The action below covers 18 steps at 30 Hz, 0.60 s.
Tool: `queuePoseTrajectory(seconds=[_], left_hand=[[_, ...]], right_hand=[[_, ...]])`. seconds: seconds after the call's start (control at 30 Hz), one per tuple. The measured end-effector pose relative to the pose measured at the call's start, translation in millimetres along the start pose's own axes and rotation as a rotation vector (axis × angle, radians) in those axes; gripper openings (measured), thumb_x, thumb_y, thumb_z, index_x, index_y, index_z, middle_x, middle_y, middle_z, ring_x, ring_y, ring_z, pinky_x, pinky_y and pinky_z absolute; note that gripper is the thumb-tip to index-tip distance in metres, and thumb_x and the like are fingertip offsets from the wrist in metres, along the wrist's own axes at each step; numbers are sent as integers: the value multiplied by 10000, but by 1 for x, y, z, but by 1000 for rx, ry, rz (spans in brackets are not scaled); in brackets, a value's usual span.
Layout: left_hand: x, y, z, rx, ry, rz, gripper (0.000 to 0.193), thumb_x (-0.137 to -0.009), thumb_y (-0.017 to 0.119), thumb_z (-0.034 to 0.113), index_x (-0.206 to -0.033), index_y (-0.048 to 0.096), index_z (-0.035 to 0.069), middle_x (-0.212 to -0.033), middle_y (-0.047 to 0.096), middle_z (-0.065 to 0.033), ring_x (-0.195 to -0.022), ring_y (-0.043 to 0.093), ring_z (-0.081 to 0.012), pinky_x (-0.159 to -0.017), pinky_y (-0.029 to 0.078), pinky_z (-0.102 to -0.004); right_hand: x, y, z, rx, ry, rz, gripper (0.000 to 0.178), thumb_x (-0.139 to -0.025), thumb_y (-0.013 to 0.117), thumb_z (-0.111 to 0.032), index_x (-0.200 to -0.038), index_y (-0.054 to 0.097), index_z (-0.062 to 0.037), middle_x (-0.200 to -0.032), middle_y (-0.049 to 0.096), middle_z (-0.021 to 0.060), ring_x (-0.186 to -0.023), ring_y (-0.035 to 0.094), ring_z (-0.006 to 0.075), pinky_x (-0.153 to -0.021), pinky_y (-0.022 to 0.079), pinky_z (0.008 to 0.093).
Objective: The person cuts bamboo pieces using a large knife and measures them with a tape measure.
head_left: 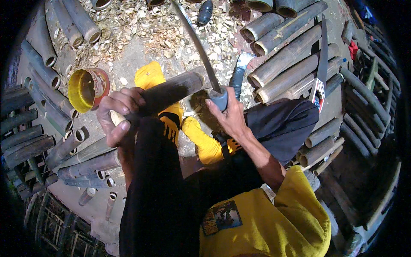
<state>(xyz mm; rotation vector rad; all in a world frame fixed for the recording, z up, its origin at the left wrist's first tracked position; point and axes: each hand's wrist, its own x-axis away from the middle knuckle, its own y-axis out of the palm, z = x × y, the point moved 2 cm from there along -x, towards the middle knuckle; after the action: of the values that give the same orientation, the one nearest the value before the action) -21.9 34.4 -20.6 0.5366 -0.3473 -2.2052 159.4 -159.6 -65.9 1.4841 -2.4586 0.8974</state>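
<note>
My left hand (117, 113) is closed around the near end of a dark bamboo tube (173, 91), which lies slanted above my trouser leg with its far end up and to the right. In my right hand (233, 118) is a long knife, its blue-grey handle (218, 100) wrapped by my fingers. The knife's narrow, slightly curved blade (198, 47) points away toward the upper left and passes close to the tube's far end; whether the two touch, I cannot tell. Both my feet wear yellow socks (200, 139) below the tube.
Pale wood chips (145, 30) cover the floor ahead. A yellow-lined tin can (87, 89) lies at left among cut bamboo tubes (43, 100). On the right, a handsaw (321, 64) rests on more bamboo pieces (280, 77). A dark-wrapped tool (238, 77) and a dark wrapped object (205, 13) lie ahead.
</note>
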Motion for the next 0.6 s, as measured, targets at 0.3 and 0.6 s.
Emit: queuePoseTrajectory(seconds=[0.3,0.6], left_hand=[[-5,7,4,-79,-10,-58,254,-573,572,186,-751,474,34,-696,517,-122,-705,540,-280,-832,429,-474],[-15,-3,1,-22,-41,-231,259,-598,613,198,-762,492,37,-695,547,-120,-711,563,-276,-856,426,-477]], right_hand=[[-18,-2,2,123,187,-118,427,-813,647,-264,-1020,444,49,-766,618,246,-717,640,377,-620,487,418],[-18,-3,6,227,90,-57,445,-802,659,-275,-1029,452,48,-709,604,227,-662,638,339,-585,483,405]])
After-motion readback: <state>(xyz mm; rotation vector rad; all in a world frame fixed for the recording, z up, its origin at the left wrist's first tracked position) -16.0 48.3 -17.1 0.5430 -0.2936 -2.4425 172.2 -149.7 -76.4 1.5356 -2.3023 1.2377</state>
